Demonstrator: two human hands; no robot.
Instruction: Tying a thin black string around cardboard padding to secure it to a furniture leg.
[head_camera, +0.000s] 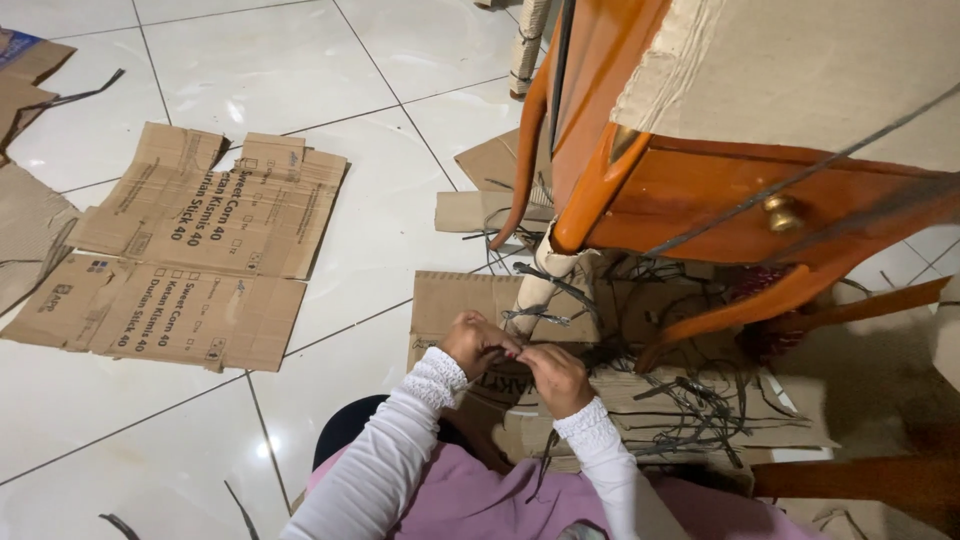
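Both hands meet low in the middle of the view, just in front of the wrapped furniture leg (545, 285). The left hand (478, 343) and the right hand (556, 377) touch at the fingertips, each grip narrow and pinched on a thin dark strap (545, 462) that trails down over the person's lap. The part between the fingers is too small to make out clearly.

The strap looks like flat, grey-black packing band: narrow, dull and kinked. More of it lies in a loose tangle (700, 410) on the floor beside the hands, and some is wound around the leg. In my judgement it is very light, springy more than soft, smooth enough to slip through bare fingers, and sharp along its edges. The best hold is a fingertip pinch close to the point being worked, with the slack kept short.

The leg belongs to an orange-brown wooden cabinet (720, 200) with a brass knob (782, 212), partly covered in cardboard. A flattened cardboard sheet (455, 300) lies under the leg and the hands. Further flattened boxes (190, 250) lie well apart toward the left edge of the white tiled floor (390, 90).
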